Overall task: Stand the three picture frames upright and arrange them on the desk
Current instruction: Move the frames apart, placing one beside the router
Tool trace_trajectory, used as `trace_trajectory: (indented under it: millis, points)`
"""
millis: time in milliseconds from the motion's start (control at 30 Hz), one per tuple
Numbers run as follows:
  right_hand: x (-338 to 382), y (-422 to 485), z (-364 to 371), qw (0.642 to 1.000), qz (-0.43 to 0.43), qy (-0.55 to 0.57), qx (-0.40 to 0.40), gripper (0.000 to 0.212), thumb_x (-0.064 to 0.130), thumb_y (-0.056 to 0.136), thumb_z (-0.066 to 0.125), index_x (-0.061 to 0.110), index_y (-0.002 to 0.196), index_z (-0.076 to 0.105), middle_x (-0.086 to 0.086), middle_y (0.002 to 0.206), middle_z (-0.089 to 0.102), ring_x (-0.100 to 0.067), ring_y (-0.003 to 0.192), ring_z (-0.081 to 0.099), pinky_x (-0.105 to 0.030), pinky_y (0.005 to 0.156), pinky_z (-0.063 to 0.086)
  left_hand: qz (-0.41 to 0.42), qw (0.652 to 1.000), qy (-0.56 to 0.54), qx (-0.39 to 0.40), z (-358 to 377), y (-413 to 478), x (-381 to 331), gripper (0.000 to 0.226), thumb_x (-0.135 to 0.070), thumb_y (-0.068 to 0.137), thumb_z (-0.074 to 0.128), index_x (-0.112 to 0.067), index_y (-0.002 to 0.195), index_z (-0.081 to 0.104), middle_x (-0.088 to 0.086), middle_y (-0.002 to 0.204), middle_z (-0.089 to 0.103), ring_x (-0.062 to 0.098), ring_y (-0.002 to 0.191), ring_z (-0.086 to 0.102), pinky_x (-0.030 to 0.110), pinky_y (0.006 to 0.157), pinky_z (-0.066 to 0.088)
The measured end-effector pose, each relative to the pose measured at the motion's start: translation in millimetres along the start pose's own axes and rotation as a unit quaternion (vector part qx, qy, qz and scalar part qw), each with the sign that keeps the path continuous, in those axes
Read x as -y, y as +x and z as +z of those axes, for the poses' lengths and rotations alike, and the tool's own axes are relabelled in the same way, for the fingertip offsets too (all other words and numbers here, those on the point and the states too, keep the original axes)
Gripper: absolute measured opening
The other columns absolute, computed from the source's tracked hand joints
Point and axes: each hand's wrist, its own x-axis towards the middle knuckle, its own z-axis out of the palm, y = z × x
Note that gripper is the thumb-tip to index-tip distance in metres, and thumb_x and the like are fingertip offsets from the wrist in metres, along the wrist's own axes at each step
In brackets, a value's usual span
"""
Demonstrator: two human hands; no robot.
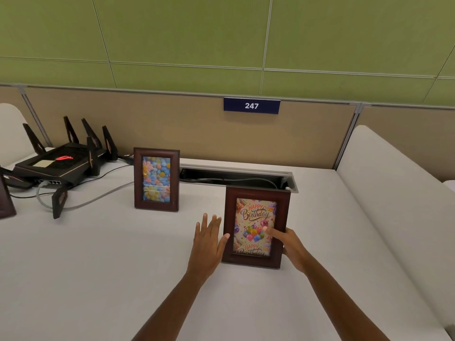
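Note:
Three dark wooden picture frames are on the white desk [98, 267]. The birthday frame [256, 217] stands upright at centre right. My right hand [290, 247] grips its right edge, thumb across the glass. My left hand [209, 244] is flat with fingers apart beside the frame's left edge, thumb touching the wood. A flower frame [156, 179] stands upright further back and to the left, clear of both hands. Only a corner of the third frame [6, 200] shows at the far left edge of the view.
A black router [56, 166] with several antennas and trailing cables sits at the back left. An open cable tray [236, 177] runs along the desk's rear behind the birthday frame. A beige partition with a "247" sign [251, 106] backs the desk; a white divider [394, 180] bounds the right.

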Motion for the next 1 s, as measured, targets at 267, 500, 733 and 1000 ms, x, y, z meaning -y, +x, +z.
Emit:
trace_trajectory:
  millis: [267, 500, 733, 1000]
  points:
    - [-4.7, 7.8, -4.5, 0.998, 0.030, 0.054, 0.028, 0.019, 0.007, 0.084, 0.054, 0.018, 0.100, 0.058, -0.004, 0.100, 0.066, -0.023, 0.095, 0.062, -0.039, 0.084, 0.050, -0.030, 0.993, -0.101, 0.060, -2.7, -1.2, -10.9, 0.056, -0.035, 0.096, 0.034, -0.022, 0.146, 0.012, 0.003, 0.158, -0.003, 0.023, 0.147, -0.002, 0.039, 0.119, 0.007]
    - [-8.6, 8.1, -6.2, 0.996, 0.022, 0.081, 0.037, 0.023, 0.005, 0.084, 0.054, 0.016, 0.102, 0.057, -0.007, 0.103, 0.065, -0.025, 0.097, 0.061, -0.036, 0.083, 0.050, -0.047, 0.989, -0.133, 0.037, -0.1, 5.3, -13.2, 0.057, -0.036, 0.095, 0.039, -0.022, 0.145, 0.017, 0.003, 0.158, 0.001, 0.022, 0.147, 0.003, 0.040, 0.118, 0.013]
    - [0.8, 11.6, -23.6, 0.995, -0.017, 0.096, 0.007, 0.030, 0.005, 0.083, 0.056, 0.017, 0.110, 0.055, -0.005, 0.105, 0.065, -0.027, 0.101, 0.061, -0.043, 0.092, 0.048, -0.042, 0.988, -0.148, 0.022, 5.1, 23.8, -34.8, 0.055, -0.035, 0.095, 0.040, -0.020, 0.144, 0.021, 0.004, 0.158, 0.003, 0.023, 0.147, 0.005, 0.041, 0.118, 0.012]
    - [16.7, 27.6, -72.0, 0.993, -0.035, 0.106, -0.030, 0.023, 0.005, 0.082, 0.056, 0.018, 0.101, 0.059, -0.005, 0.102, 0.067, -0.025, 0.095, 0.063, -0.035, 0.077, 0.053, -0.035, 0.987, -0.147, 0.051, 26.2, 64.2, -77.8, 0.051, -0.035, 0.095, 0.039, -0.017, 0.142, 0.029, 0.005, 0.158, 0.011, 0.023, 0.147, 0.002, 0.038, 0.118, 0.010]
